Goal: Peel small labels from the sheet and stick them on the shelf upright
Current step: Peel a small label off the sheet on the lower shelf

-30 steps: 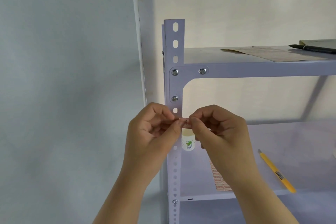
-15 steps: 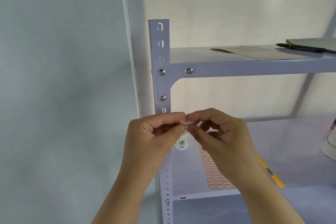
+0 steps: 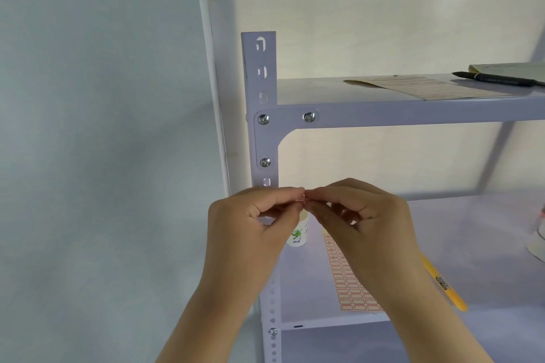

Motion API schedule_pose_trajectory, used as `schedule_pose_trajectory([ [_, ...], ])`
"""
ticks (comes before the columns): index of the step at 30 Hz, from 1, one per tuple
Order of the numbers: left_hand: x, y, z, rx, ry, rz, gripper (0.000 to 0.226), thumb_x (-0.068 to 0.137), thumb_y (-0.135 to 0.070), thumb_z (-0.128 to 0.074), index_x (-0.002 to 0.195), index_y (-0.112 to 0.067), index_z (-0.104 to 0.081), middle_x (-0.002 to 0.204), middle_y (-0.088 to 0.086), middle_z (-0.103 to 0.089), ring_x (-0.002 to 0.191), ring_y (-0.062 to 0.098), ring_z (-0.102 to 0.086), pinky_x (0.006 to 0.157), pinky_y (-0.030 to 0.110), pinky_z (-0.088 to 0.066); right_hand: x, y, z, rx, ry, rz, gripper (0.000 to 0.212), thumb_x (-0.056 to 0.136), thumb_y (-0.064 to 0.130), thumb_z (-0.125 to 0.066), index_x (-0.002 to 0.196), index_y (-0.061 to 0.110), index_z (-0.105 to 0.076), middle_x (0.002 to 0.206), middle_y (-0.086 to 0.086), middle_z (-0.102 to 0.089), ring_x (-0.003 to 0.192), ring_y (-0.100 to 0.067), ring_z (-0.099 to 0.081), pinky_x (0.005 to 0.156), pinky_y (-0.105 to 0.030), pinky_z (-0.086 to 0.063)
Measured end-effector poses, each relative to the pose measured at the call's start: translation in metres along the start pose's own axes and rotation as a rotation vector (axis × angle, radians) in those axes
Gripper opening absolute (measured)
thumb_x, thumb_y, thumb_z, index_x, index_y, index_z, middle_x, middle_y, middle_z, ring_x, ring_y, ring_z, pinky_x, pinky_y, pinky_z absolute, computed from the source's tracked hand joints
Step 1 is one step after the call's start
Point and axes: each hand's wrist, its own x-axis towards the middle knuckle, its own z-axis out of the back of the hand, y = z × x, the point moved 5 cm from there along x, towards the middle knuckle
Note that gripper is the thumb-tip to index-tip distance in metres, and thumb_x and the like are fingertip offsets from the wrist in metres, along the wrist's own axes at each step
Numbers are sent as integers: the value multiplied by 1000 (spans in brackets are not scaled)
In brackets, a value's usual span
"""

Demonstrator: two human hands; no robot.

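I am pinching a tiny label (image 3: pixel 303 200) between my left hand (image 3: pixel 253 225) and right hand (image 3: pixel 365 221), seemingly touching the shelf upright (image 3: pixel 259 82).

Two bare arms come up from the bottom edge of the view. No sleeves cover them as far down as they show, and nothing is worn on either wrist. The left hand (image 3: pixel 250 224) and the right hand (image 3: pixel 368 221) are bare too, with no gloves. No rings show on the fingers that can be seen. The fingers are short and rounded, and the knuckles make small bumps along the backs of the hands. The nails are mostly hidden, so their look cannot be told.
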Motion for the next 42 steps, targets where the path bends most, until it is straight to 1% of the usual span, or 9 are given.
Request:
schedule_pose_trajectory([
  [7, 4, -2, -3, 169, 28, -169, 21, 79, -7, -81, 95, -21, -82, 85, -11, -80, 85, 4, -69, 73, 5, -52, 2, 1, -2, -233, -17, 200, 11, 87, 10, -74, 93, 17, -78, 80, 5, -70, 62, 7, -50, 63, -5, -39],
  [10, 4, -3, -5, 225, 38, -224, 16, 78, -10, -78, 91, -19, -82, 83, -8, -80, 82, 4, -65, 73, 7, -51, 0, -3, -6, -276, 4, 210, 8, 90, 13, -67, 91, 17, -75, 79, 6, -66, 62, 2, -46, 60, -9, -40],
  [17, 2, -8, -12, 362, 64, -317, 4, 78, -19, -73, 81, -17, -75, 78, -6, -74, 70, 16, -64, 63, 28, -57, -1, -3, -4, -300, 37, 217, 11, 92, 15, -60, 88, 16, -71, 78, 5, -64, 59, -11, -53, 53, -28, -48],
  [21, 3, -5, -14, 337, 116, -253, 8, 79, -15, -80, 83, -20, -75, 88, -4, -59, 63, 10, -57, 58, 20, -54, -1, -3, 0, -298, 48, 201, 11, 89, 12, -61, 84, 15, -70, 77, 4, -65, 59, -11, -53, 54, -25, -46],
  [25, 2, -5, -14, 132, 142, -72, 15, 78, -9, -79, 78, -23, -78, 71, -18, -71, 64, 5, -67, 56, 7, -48, -5, -9, 10, -22, 28, 3, 21, 87, 5, -63, 81, 22, -73, 77, 12, -72, 74, -11, -68, 63, -20, -53],
  [28, 1, 0, -18, -122, 189, 154, 17, 79, -6, -78, 74, -22, -80, 66, -11, -76, 58, 7, -69, 58, 15, -53, -8, -13, 14, 280, 44, -168, 32, 88, -7, -64, 79, 22, -73, 72, 13, -74, 64, -8, -68, 60, -16, -53],
  [31, 0, 0, -24, -349, 216, 280, 19, 80, -1, -78, 76, -19, -81, 65, 3, -77, 59, 16, -69, 59, 25, -58, -6, -11, 21, 397, 59, -187, 24, 88, -7, -64, 80, 14, -74, 63, 11, -71, 56, -5, -63, 58, -13, -50],
  [37, -4, -7, -41, -392, 220, 314, 16, 80, -2, -76, 76, -17, -80, 64, 3, -75, 57, 11, -66, 57, 20, -54, -8, -16, 36, 404, 22, -207, 22, 85, -2, -69, 82, 17, -77, 63, 10, -73, 56, -4, -64, 58, -14, -52],
  [42, -9, -15, -62, -399, 132, 373, 14, 79, -7, -73, 75, -17, -82, 65, 0, -77, 57, 7, -68, 56, 18, -55, -11, -21, 51, 191, -138, -111, 27, 78, 0, -78, 83, 26, -76, 77, 10, -75, 66, -14, -69, 61, -18, -54],
])
